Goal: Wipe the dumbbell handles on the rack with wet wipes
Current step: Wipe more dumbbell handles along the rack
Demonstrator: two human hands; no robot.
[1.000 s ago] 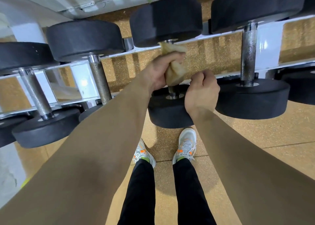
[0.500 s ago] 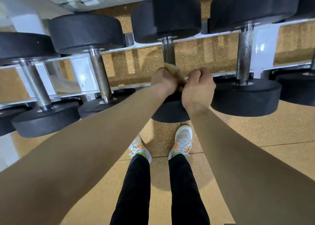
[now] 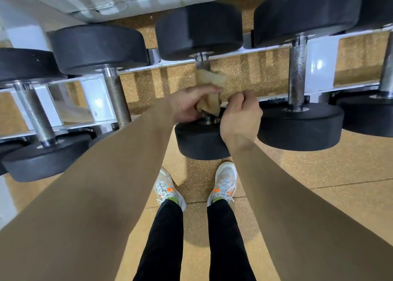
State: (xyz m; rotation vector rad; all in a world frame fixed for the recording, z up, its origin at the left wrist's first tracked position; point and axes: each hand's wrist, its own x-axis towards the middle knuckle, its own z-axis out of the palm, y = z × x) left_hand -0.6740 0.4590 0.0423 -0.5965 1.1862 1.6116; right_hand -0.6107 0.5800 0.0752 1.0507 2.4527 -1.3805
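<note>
The wipe (image 3: 209, 89) is clamped round the handle (image 3: 202, 62) by left hand (image 3: 187, 106); right hand (image 3: 240, 114) is curled beside handle, grip undeterminable.

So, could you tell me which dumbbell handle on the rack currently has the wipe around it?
The middle black dumbbell's steel handle: the crumpled beige wipe, gripped by the left hand, wraps it, while the knurled handles on either side are bare.

The left hand (image 3: 187, 104) slides the crumpled tan wet wipe (image 3: 209, 89) back up the shiny metal dumbbell handle (image 3: 202, 60), covering more of it.
</note>
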